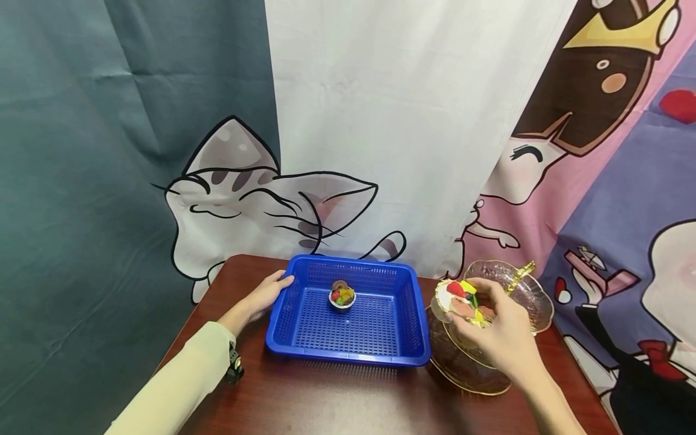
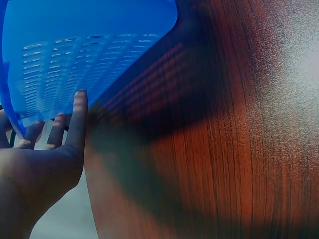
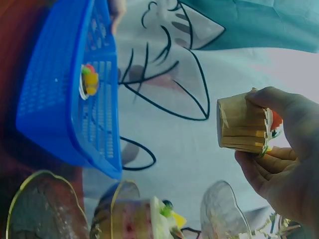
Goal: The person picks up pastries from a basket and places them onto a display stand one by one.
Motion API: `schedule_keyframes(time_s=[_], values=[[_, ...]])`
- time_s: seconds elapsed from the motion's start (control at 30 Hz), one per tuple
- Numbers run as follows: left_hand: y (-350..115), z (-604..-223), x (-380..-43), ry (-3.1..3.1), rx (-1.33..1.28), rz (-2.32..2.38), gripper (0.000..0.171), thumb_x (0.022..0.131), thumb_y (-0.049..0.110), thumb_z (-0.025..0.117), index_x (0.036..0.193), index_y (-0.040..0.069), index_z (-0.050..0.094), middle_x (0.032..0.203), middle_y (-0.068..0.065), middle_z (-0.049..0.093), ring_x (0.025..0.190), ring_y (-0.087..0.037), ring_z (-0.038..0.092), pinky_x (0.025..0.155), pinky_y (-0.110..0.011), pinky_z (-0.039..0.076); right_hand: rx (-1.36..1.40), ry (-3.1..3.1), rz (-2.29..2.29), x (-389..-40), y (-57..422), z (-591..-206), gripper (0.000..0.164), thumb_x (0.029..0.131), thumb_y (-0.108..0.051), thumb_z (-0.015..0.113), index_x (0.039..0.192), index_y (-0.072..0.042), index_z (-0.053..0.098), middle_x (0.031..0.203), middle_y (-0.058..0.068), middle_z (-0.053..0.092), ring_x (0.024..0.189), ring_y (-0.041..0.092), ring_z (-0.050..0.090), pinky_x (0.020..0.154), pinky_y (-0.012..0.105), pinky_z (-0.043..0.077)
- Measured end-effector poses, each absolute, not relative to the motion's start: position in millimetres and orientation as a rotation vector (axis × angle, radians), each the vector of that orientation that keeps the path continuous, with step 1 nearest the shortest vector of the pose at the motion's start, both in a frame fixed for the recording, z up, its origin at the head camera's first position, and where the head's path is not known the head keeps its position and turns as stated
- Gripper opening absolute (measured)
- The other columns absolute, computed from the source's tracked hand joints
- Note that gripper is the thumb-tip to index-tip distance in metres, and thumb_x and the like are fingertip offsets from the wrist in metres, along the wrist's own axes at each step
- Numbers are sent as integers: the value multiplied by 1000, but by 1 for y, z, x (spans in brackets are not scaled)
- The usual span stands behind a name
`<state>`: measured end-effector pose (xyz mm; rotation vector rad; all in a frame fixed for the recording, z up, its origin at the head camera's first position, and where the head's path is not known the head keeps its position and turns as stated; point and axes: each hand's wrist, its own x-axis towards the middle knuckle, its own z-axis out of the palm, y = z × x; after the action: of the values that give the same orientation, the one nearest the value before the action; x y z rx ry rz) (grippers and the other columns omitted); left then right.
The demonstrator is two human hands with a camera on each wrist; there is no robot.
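My right hand (image 1: pixel 502 326) holds a small fruit-topped cupcake (image 1: pixel 457 299) up beside the glass stand. In the right wrist view its tan pleated paper cup (image 3: pixel 241 123) sits between thumb and fingers, lying sideways in that view. At the other side, my left hand (image 1: pixel 266 293) grips the left rim of a blue plastic basket (image 1: pixel 348 359), its fingers lying along the slotted outer wall (image 2: pixel 65 74). Inside the basket stands one small dessert cup (image 1: pixel 342 297) topped with red, yellow and green fruit and a brown piece.
A tiered glass stand (image 1: pixel 535 305) with gold rims and a gold handle (image 1: pixel 520 277) is right of the basket. Another fruit-topped cake (image 3: pixel 137 216) rests on it. The brown wooden table (image 1: pixel 304 402) backs onto a printed cartoon curtain (image 1: pixel 402 121).
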<state>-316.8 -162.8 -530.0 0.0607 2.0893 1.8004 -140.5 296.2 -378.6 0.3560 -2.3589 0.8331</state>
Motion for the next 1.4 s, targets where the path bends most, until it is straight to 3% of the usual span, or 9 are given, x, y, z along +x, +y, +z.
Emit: schedule_keyframes(time_s=[0.23, 0.67, 1.2, 1.3, 1.4], values=[[-163, -529, -315, 2083, 80, 1804, 53, 115, 35, 44, 159, 6, 37, 145, -29, 57, 123, -42, 66, 91, -45, 61, 203, -2366, 863, -135, 310, -376, 70, 69, -13, 101, 128, -4, 66, 104, 10, 76, 97, -13, 57, 86, 6, 41], [-164, -530, -316, 2060, 104, 1823, 51, 115, 35, 44, 157, 6, 39, 142, -30, 58, 119, -40, 67, 87, -42, 61, -54, -2308, 965, -130, 326, -378, 72, 70, -15, 102, 132, -9, 68, 106, 5, 73, 94, -6, 61, 83, 6, 44], [-163, -530, -315, 2074, 91, 1812, 51, 116, 35, 44, 157, 6, 39, 142, -29, 59, 117, -37, 68, 88, -42, 61, -282, -2257, 961, -139, 335, -384, 74, 74, -24, 100, 135, -4, 64, 121, 23, 73, 95, -18, 51, 83, 4, 40], [-163, -529, -316, 2072, 86, 1815, 50, 116, 35, 44, 157, 6, 39, 142, -29, 59, 118, -37, 68, 87, -42, 61, -323, -2266, 941, -141, 336, -386, 76, 74, -27, 100, 137, -6, 63, 123, 23, 73, 98, -11, 56, 83, 5, 40], [-163, -530, -316, 2070, 86, 1817, 51, 116, 35, 44, 157, 6, 39, 142, -29, 58, 119, -38, 68, 88, -42, 61, -340, -2266, 917, -142, 336, -388, 78, 74, -29, 100, 139, -6, 61, 125, 23, 72, 108, 10, 66, 84, 5, 38]])
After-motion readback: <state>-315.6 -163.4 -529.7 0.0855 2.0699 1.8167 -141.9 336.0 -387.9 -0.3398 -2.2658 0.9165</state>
